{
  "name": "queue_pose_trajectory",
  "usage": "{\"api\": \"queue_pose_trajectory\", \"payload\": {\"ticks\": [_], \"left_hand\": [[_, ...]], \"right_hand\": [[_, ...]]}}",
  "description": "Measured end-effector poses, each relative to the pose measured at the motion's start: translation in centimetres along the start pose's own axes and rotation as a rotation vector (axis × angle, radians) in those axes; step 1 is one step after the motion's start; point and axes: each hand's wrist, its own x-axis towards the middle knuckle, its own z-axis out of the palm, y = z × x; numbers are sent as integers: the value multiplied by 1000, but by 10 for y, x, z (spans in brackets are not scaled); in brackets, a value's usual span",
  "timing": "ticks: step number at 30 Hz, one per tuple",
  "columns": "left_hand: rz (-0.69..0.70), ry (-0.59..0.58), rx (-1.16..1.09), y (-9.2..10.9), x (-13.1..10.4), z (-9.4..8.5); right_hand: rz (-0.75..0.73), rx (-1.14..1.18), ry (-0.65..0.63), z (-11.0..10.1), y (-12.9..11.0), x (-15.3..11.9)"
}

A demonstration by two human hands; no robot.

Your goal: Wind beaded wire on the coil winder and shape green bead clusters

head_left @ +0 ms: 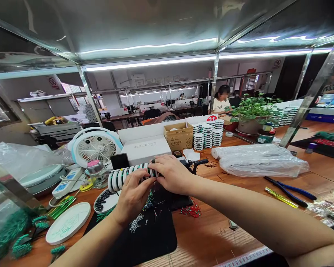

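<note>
A row of white round spools with green and dark bands [117, 179] lies on its side across both hands, level above the black mat [158, 241]. My left hand [135, 193] is closed around the row's middle, thumb pointing right. Against its right end my right hand [172, 174] is closed too, fingers over the top and thumb below; the end spools are partly hidden by the fingers. Beneath the hands, small metal pieces [136, 223] are scattered on the mat. A white dish [114, 202] with short black pieces stands just left of the left hand.
Left are a white plate [80, 218] with green wires, a glass jar [98, 174] and a fan [97, 148]. Behind stand a cardboard box [178, 136] and stacked spools [207, 135]. Right lie a plastic-wrapped roll [261, 159] and blue-handled pliers [291, 189]. A person [222, 102] sits beyond.
</note>
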Motion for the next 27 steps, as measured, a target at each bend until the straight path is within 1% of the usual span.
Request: {"api": "queue_pose_trajectory", "payload": {"ticks": [6,9,12,15,17,20,22,24,27], "left_hand": [[-77,39,-85,3,3,-3],[-82,61,-103,5,1,-5],[-72,85,-70,6,-6,-7],[-45,35,13,5,-13,-9],[-41,41,57,5,-15,-12],[-47,81,117,4,-15,-15],[-39,59,166,4,-16,-15],[-20,12,217,3,-17,-13],[-3,-34,267,-1,-17,-11]], "right_hand": [[-81,34,57,8,6,0],[-120,23,44,10,8,0],[-71,33,0,9,8,4],[44,27,-40,6,5,13],[163,-25,-129,5,2,24],[307,-86,-313,5,3,45],[333,-71,-408,6,7,61],[349,-30,-502,8,15,77],[406,84,-674,12,28,94]]}}
